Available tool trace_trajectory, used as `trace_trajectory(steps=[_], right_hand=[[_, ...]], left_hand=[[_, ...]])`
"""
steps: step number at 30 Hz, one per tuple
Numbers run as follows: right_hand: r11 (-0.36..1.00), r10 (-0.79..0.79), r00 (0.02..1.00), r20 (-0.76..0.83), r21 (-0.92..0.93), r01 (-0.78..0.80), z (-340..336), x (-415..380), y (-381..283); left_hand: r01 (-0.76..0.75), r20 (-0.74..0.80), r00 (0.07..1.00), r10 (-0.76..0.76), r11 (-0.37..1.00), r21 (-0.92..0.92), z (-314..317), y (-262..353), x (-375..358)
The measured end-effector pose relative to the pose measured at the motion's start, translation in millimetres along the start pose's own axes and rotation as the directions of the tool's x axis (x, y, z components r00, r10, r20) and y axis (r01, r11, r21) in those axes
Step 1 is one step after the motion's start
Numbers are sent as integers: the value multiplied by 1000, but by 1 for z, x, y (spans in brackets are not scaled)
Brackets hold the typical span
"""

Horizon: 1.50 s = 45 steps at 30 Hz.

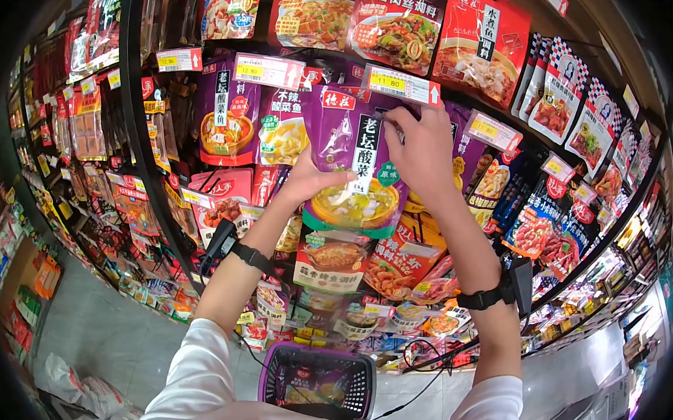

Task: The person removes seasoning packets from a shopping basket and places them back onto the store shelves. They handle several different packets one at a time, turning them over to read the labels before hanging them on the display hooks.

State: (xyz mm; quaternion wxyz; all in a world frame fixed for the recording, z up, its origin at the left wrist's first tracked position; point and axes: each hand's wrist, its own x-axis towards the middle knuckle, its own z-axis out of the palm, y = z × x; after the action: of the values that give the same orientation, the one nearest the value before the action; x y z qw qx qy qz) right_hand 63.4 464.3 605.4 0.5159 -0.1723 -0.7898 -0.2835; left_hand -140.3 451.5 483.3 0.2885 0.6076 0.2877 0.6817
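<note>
A purple seasoning packet (334,139) with a bowl of soup printed on its lower half is in front of me, before the hanging rack. My left hand (310,180) grips its left side, thumb lying across the front. My right hand (422,147) is closed at the packet's upper right edge, fingers bent and pinching near the top, just under a price tag (398,84). Behind and beside it hang similar purple packets (227,113). A white and brown packet (331,259) hangs directly below the one in my hands.
Red seasoning packets (482,46) fill the row above. A dark basket with a purple rim (265,373) stands on the grey floor (113,328) below me, with packets inside. Black cables (418,397) run near it. White plastic bags (76,383) lie at the lower left.
</note>
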Motion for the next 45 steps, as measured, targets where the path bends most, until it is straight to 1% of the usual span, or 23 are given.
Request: trace_trajectory(steps=[1, 4, 5, 8, 9, 12, 13, 15, 16, 17, 20, 21, 22, 23, 26, 29, 30, 33, 35, 36, 39, 42, 45], right_hand=[[1000, -27, 999, -25, -14, 26, 0, -1, -1], [999, -3, 1000, -11, -32, 3, -1, -3, -4], [1000, -6, 1000, -9, -15, 6, 1, -3, -1], [1000, -9, 1000, -5, 23, 9, 8, -3, 8], [1000, -9, 1000, -4, 29, 9, 9, -3, 9], [999, -1, 1000, -1, 46, 1, 14, -6, 12], [999, 3, 1000, -2, 52, -3, 15, -5, 13], [997, 3, 1000, -8, 77, -3, 17, -7, 15], [996, 4, 1000, -10, 90, -3, 17, -8, 16], [993, -10, 1000, 10, 119, 8, 17, -9, 19], [975, -38, 996, 78, 219, 20, 10, -11, 31], [965, -37, 993, 108, 261, 8, 5, -10, 33], [953, -38, 990, 138, 302, -6, 1, -10, 35], [953, -42, 985, 168, 304, -11, -2, -9, 36], [945, -76, 987, 144, 325, 25, -8, -6, 37], [975, -166, 985, 54, 158, 156, -14, -4, 36], [976, -161, 985, 63, 160, 149, -14, -4, 37], [980, -158, 985, 64, 134, 148, -14, -4, 35], [983, -170, 985, 36, 79, 167, -15, -4, 29], [985, -153, 987, 40, 89, 149, -14, -4, 28], [988, -111, 993, 36, 109, 106, -11, -4, 25], [990, -90, 996, -2, 105, 90, -10, -3, 23], [992, -70, 997, -30, 99, 73, -9, -4, 24]], left_hand=[[17, -21, 1000, -17, 1000, -3, 0, 0, -1], [67, -86, 994, -66, 998, 7, 0, -1, -4], [17, -121, 993, -12, 999, 39, -1, -7, -5], [65, -244, 968, -67, 998, -16, -3, -12, 2], [54, -244, 969, -46, 998, 24, -2, -15, 3], [63, -407, 912, -46, 998, 27, -4, -17, 8], [103, -354, 895, -271, 898, -427, -4, -9, 8], [28, -416, 903, -104, 982, -186, -1, -9, 9], [-10, -432, 902, -17, 998, -58, 0, -8, 9], [-55, -300, 954, 2, 984, -167, -4, -6, 7], [-93, -319, 947, 41, 984, -150, -5, -6, 10], [-109, -372, 927, 56, 986, -123, 0, -1, 10], [-116, -385, 921, 67, 988, -106, 3, 2, 9], [-122, -397, 915, 77, 988, -89, 6, 5, 9], [-130, -432, 898, 79, 988, -89, 10, 6, 12], [-123, -454, 888, 72, 989, -83, 8, 0, 15], [-119, -461, 885, 72, 990, -75, 6, -2, 16], [-153, -418, 906, 57, 968, -200, 2, -2, 14], [-216, -428, 899, 94, 945, -246, 6, 4, 15], [-248, -434, 894, 113, 931, -268, 8, 8, 15], [-209, -404, 910, 93, 944, -254, 3, 10, 19], [-143, -244, 965, 91, 968, -204, -8, 14, 25], [-131, -198, 975, 97, 977, -167, -10, 21, 33]])
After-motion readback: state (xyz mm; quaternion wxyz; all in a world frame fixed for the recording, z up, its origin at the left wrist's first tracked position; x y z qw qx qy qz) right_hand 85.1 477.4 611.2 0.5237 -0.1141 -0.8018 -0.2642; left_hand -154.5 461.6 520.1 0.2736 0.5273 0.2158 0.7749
